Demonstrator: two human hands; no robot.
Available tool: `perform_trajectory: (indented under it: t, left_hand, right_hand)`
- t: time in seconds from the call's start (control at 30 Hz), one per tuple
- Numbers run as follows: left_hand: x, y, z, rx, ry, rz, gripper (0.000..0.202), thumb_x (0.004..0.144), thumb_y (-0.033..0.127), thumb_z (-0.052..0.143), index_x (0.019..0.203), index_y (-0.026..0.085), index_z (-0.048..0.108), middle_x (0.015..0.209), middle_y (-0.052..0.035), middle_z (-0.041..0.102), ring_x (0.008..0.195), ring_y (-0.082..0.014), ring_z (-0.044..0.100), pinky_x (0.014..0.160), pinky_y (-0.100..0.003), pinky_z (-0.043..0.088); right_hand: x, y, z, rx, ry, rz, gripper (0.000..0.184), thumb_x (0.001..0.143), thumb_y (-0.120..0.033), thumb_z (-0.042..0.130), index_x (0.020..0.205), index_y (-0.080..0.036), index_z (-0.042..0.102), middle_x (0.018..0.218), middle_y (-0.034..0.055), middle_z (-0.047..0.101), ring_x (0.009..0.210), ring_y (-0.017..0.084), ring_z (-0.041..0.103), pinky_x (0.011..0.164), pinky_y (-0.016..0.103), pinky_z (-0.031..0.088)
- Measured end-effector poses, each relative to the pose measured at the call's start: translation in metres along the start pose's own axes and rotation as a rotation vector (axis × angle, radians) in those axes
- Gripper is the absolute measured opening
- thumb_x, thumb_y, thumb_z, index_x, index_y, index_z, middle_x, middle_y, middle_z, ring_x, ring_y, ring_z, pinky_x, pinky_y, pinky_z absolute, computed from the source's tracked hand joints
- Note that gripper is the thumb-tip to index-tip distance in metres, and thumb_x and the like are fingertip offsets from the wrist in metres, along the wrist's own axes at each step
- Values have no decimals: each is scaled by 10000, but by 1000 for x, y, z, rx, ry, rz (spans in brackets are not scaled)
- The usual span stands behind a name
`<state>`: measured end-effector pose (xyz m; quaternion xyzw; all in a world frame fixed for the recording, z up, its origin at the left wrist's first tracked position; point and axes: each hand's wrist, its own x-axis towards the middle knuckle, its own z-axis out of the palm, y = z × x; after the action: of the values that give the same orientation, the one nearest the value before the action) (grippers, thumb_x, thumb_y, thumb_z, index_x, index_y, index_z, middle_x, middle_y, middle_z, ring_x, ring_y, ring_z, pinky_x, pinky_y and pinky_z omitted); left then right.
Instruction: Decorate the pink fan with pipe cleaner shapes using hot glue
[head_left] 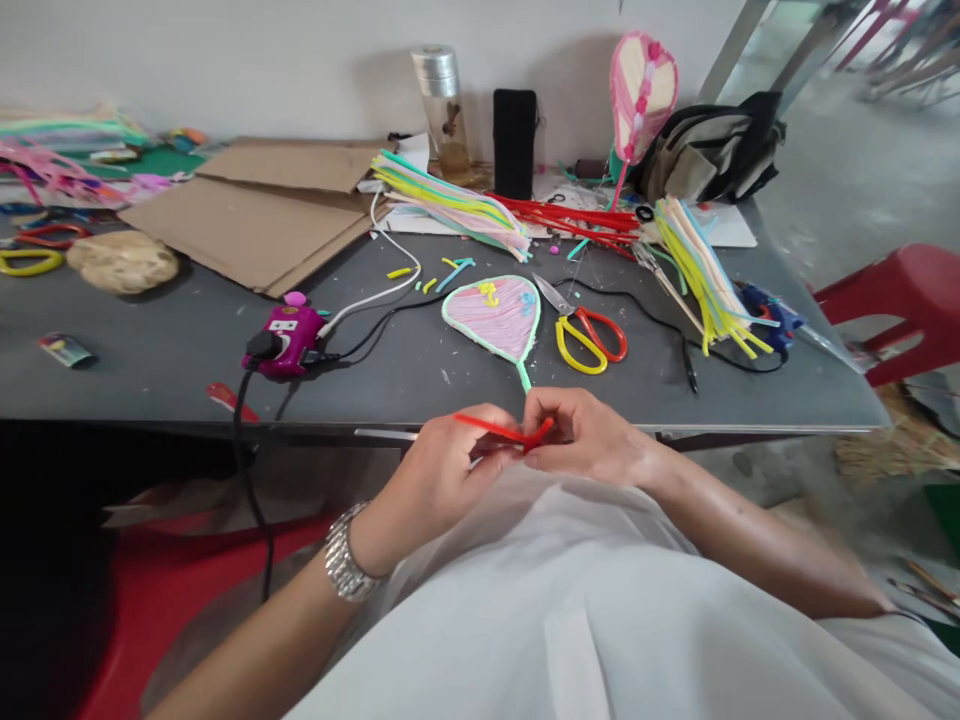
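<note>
A red pipe cleaner [491, 428] is pinched between the fingers of both hands, bent near its right end. My left hand [457, 455] grips it from the left, thumb and fingers closed. Opposite, my right hand [589, 435] has its fingertips closed on the bent end. Just beyond the hands lies a fan-shaped piece [495, 315] with a pale green edge, a pink strand-filled face and small yellow and blue flowers. Its green handle [523, 375] runs toward my right hand. Scissors [585, 330] with yellow and red handles rest to its right, blades apart.
Bundles of coloured pipe cleaners [457, 205] lie behind, with red ones [585, 217] beside them. A purple power adapter [283, 340] with cords stands left, near cardboard [255, 220]. A glue gun [772, 315] lies right. A bottle [446, 115] and black phone [514, 145] stand by the wall.
</note>
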<state>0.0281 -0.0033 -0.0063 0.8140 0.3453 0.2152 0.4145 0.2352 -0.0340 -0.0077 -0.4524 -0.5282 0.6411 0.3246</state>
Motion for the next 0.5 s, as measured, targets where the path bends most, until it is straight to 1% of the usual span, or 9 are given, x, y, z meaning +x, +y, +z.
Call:
perform_trajectory:
  t: [0.07, 0.13, 0.23, 0.3, 0.37, 0.4, 0.43, 0.47, 0.5]
  left_hand:
    - [0, 0, -2, -8, -29, 5, 97, 902, 185, 616, 845, 199, 693, 806, -20, 739, 700, -151, 668, 642, -236, 465]
    - [0, 1, -2, 5, -49, 40, 124, 914, 191, 595, 824, 203, 679, 802, -19, 737, 701, -148, 664, 651, -238, 465]
    - [0, 0, -2, 22, -98, 89, 148, 931, 180, 567, 829, 208, 671, 818, -14, 740, 709, -137, 660, 672, -231, 468]
    - [0, -5, -5, 39, -139, 118, 154, 939, 178, 557, 840, 209, 671, 833, -13, 742, 712, -132, 659, 675, -224, 465]
    - [0, -13, -14, 98, -104, 115, 163, 946, 197, 550, 841, 208, 673, 829, -18, 737, 720, -142, 657, 678, -231, 460]
    - [0, -18, -19, 141, -47, 95, 167, 949, 216, 549, 839, 208, 675, 818, -23, 731, 722, -151, 652, 680, -240, 457]
    - [0, -22, -25, 181, 17, 68, 165, 946, 242, 561, 831, 210, 676, 800, -25, 724, 718, -160, 646, 677, -248, 454]
    - [-1, -25, -30, 207, 47, 38, 161, 942, 265, 574, 833, 211, 678, 794, -27, 720, 714, -165, 640, 676, -255, 454]
    - [-1, -27, -34, 213, 47, 23, 161, 936, 286, 586, 829, 212, 680, 784, -25, 716, 698, -164, 633, 671, -257, 455]
  right_hand:
    - [3, 3, 0, 109, -58, 22, 219, 674, -167, 712, 727, -199, 502, 617, -92, 480, 568, 70, 391, 515, 194, 295]
    - [5, 7, 0, 181, -94, 35, 239, 649, -160, 736, 723, -194, 511, 639, -91, 487, 583, 69, 405, 533, 198, 307]
    - [6, 15, 1, 271, -138, 84, 230, 616, -131, 742, 736, -186, 554, 658, -85, 516, 595, 72, 431, 551, 204, 327]
    - [3, 18, 1, 310, -181, 108, 205, 607, -89, 705, 695, -183, 545, 649, -78, 522, 587, 71, 423, 538, 203, 315]
    - [-2, 19, 1, 340, -230, 112, 219, 615, -66, 678, 616, -184, 493, 621, -69, 501, 571, 69, 396, 511, 200, 291]
    - [-6, 18, 0, 348, -235, 107, 249, 628, -72, 687, 588, -187, 469, 608, -65, 490, 563, 70, 386, 496, 199, 284]
    - [-9, 16, -1, 350, -225, 102, 263, 644, -92, 713, 586, -189, 475, 606, -61, 492, 558, 72, 393, 482, 197, 292]
    - [-12, 13, -3, 342, -212, 100, 250, 658, -125, 753, 616, -188, 515, 626, -56, 515, 554, 75, 421, 471, 195, 317]
    - [-14, 9, -6, 325, -190, 94, 224, 668, -168, 795, 684, -186, 573, 669, -47, 556, 553, 78, 461, 465, 195, 353]
